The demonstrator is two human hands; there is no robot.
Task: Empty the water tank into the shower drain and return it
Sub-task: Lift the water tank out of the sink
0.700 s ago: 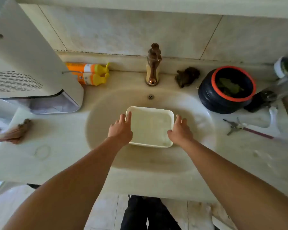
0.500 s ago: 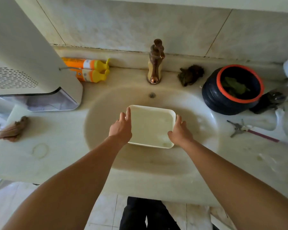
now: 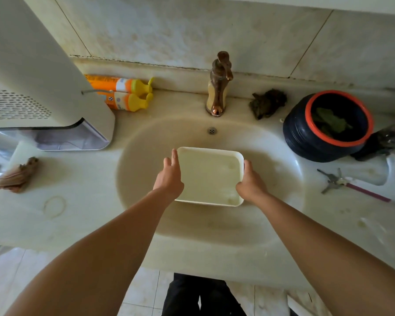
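A white rectangular water tank (image 3: 209,176) with water in it sits low in the basin of the cream sink (image 3: 146,142). My left hand (image 3: 170,176) grips the tank's left side, with the fingers stretched along the rim. My right hand (image 3: 250,183) holds the right side, thumb over the edge. The tank stays level. A white appliance (image 3: 27,83) with an open slot at its base (image 3: 64,140) stands on the counter at the left.
A bronze tap (image 3: 219,85) rises behind the basin. Two orange bottles (image 3: 123,93) lie at the back left. A black pot with an orange rim (image 3: 331,125), a dark clump (image 3: 268,102) and keys (image 3: 335,180) occupy the right counter. A brown object (image 3: 15,176) lies at left.
Both hands keep the same hold on the tank. The view has shifted slightly, and the tank sits a little further to the right over the basin.
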